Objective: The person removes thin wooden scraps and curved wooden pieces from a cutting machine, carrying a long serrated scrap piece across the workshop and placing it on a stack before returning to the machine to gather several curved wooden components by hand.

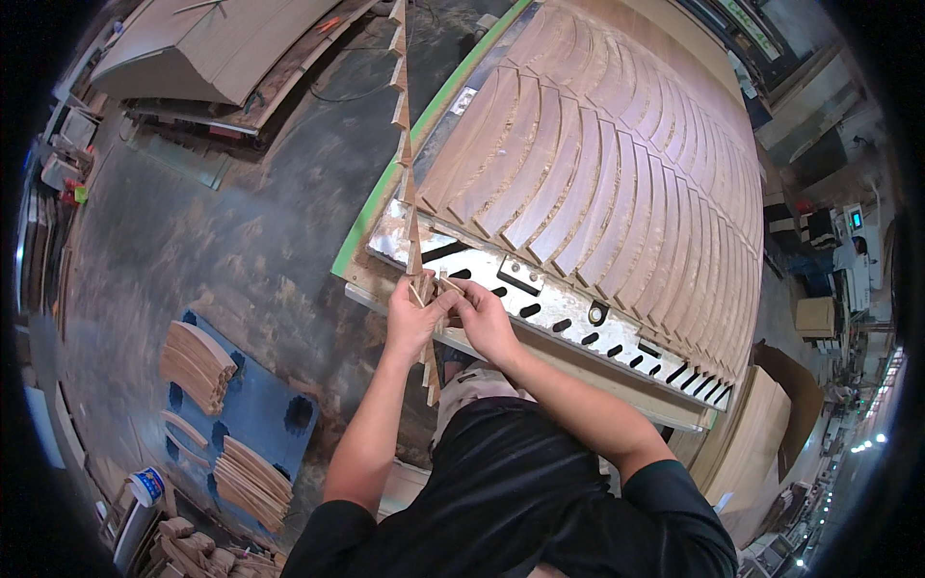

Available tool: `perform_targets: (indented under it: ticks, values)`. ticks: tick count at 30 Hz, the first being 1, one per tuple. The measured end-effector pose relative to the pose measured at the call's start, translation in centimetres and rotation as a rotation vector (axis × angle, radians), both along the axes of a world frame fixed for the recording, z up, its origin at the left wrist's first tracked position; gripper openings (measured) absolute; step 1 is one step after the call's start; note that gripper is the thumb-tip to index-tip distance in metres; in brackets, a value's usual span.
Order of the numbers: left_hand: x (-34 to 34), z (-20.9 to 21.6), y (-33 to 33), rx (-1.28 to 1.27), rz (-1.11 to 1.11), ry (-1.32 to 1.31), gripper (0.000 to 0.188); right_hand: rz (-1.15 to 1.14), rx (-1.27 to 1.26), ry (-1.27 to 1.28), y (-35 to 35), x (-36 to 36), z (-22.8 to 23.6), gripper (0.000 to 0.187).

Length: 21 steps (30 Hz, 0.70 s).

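Brown wood makes the strip (408, 183), which is long and thin with a jagged edge. The left hand (409, 313) is closed on it, and the right hand (479, 313) pinches it just beside, though the fingers hide some of the grip. The strip runs far ahead of the hands and also pokes out below them. Ahead and to the right of the hands, curved boards (588, 207) lie in rows on the counter (364, 223), past a silver plate (568, 310) with slots. Behind and left of the left hand, piles (198, 366) of curved wood sit on a blue pallet (279, 385). The boards look cut already, so that seems done. Putting down the strip and piling up the rows look left.
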<state>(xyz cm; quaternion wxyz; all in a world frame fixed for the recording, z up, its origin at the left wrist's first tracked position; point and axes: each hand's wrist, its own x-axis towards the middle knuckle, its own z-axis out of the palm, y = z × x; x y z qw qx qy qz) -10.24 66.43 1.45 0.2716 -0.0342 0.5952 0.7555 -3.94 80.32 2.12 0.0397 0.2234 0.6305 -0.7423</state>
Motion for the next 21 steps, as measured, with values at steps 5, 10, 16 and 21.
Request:
perform_targets:
  ticks: [5,10,16,21]
  values:
    - [-0.7,-0.9,-0.2,-0.004,0.024,0.083,0.048,0.001,-0.005,-0.041,1.1,-1.0,1.4,0.031]
    - [-0.8,-1.0,-0.2,-0.041,0.07,0.078,0.043,-0.016,0.443,-0.028,5.8,-4.4,1.5,0.03]
    - [-0.7,-0.9,-1.0,0.022,0.11,-0.042,0.042,-0.052,1.219,0.213,14.9,-13.3,2.7,0.023]
    - [-0.7,0.0,-1.9,0.01,0.123,-0.037,0.044,0.085,1.445,0.172,18.8,-17.8,0.3,0.019]
